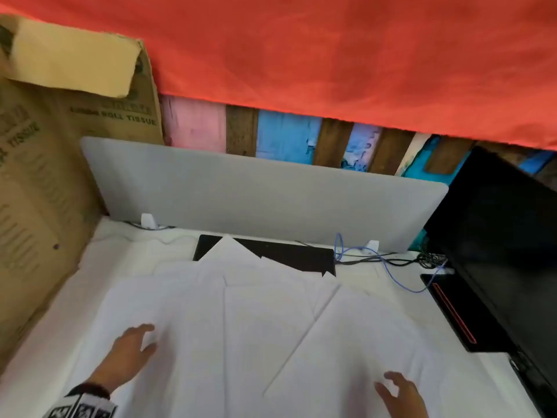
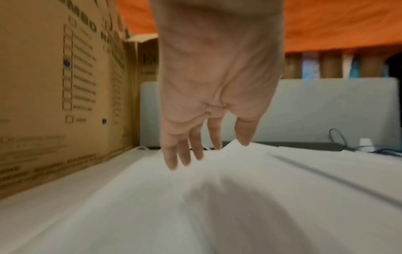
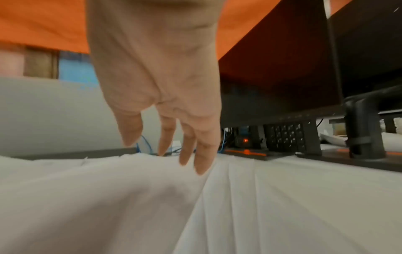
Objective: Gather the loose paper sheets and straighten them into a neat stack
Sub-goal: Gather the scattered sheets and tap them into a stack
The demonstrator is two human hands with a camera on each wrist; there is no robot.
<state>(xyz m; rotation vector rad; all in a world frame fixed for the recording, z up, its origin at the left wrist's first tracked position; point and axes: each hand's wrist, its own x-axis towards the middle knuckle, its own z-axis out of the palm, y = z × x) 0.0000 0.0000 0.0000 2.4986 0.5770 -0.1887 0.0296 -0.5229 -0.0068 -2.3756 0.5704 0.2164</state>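
Observation:
Several loose white paper sheets (image 1: pixel 265 321) lie spread and overlapping across the white desk, the far ones partly covering a black keyboard (image 1: pixel 289 251). My left hand (image 1: pixel 132 348) hovers palm down over the left sheets (image 2: pixel 195 197), fingers (image 2: pixel 185 154) straight and spread, holding nothing. My right hand (image 1: pixel 398 393) hovers over the near right sheets (image 3: pixel 130 197), fingers (image 3: pixel 202 159) extended and apart, also empty. Whether either hand touches the paper I cannot tell.
A tall cardboard box (image 1: pixel 39 182) stands along the left edge. A grey divider panel (image 1: pixel 256 191) closes the back. A black monitor (image 1: pixel 497 251) and its base (image 1: pixel 452 312) sit at the right, with blue and black cables (image 1: pixel 391 260) behind the papers.

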